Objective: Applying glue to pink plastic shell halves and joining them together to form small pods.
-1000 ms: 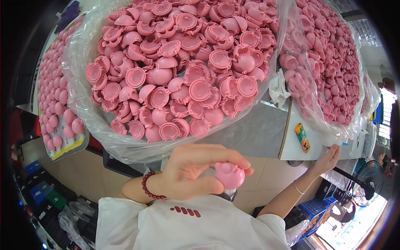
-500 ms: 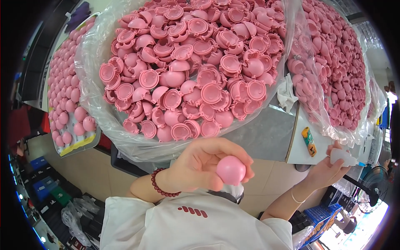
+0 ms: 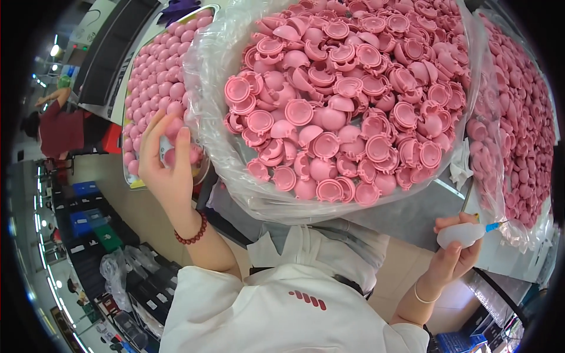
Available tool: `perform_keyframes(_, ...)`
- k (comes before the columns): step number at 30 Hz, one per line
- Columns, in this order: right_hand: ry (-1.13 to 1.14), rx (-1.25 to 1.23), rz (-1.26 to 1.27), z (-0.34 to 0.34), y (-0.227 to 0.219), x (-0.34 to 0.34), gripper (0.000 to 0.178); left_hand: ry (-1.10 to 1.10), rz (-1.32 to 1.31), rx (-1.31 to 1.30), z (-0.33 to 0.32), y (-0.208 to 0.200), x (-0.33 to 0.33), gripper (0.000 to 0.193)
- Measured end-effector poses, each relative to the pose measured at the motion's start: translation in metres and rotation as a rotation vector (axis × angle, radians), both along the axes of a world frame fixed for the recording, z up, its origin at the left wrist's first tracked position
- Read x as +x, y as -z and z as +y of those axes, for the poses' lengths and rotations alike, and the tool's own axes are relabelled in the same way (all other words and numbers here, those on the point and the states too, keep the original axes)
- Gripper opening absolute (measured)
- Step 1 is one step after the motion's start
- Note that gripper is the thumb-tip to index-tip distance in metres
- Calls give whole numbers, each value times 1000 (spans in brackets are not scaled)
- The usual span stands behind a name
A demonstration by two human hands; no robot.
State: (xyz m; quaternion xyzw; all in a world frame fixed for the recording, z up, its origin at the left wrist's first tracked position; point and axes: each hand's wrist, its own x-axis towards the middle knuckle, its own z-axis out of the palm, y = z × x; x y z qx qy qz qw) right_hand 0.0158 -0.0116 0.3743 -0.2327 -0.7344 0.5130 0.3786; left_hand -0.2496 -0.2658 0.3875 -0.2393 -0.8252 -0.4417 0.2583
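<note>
My left hand (image 3: 168,162) reaches over the tray (image 3: 136,183) at the left, its fingers and thumb curved round a pink plastic ball (image 3: 174,127). Part of that ball is hidden by the fingers, and whether it rests on the tray I cannot tell. Rows of similar closed pink balls (image 3: 154,82) fill the tray. At the right, my right hand (image 3: 450,256) grips a whitish translucent squeeze bottle (image 3: 461,235) with a blue nozzle, which lies sideways in my fingers and points right. Between my hands is a heap of open pink ball shells (image 3: 347,88).
Clear plastic sheeting (image 3: 215,129) lines the heap's container. A second plastic-lined heap of pink pieces (image 3: 518,117) stands at the right, with a crumpled white cloth (image 3: 460,167) between the two. Dark boxes (image 3: 82,259) stand at lower left. Another person (image 3: 62,126) is farther off.
My left hand has moved from in front of my chest to the tray at the left with the pink ball. The bottle in my right hand has turned, showing its blue nozzle. The view has shifted left.
</note>
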Motion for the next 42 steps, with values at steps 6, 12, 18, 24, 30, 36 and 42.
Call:
perform_keyframes(6, -19, 10, -5, -2, -3, -4, 51, 95, 101, 8, 15, -9, 23, 18)
perform_keyframes(12, 25, 73, 9, -9, -2, -1, 49, 389, -10, -486, 49, -19, 37, 24)
perform_keyframes(18, -27, 111, 8, -11, -5, 3, 47, 381, -18, -304, 48, -12, 40, 20)
perform_keyframes(24, -40, 78, 87, -15, -13, -9, 48, 553, -197, 10, 61, -19, 57, 17)
perform_keyframes(30, -278, -488, 224, -45, -26, -26, 46, 1150, -585, 190, 96, -7, 108, 12)
perform_keyframes(36, -429, -453, 331, -40, -13, -18, 39, 1200, -621, 387, 112, 11, 121, 19)
perform_keyframes(42, -338, -382, 252, -37, -18, -13, 41, 1342, -896, 385, 109, 18, 127, 25)
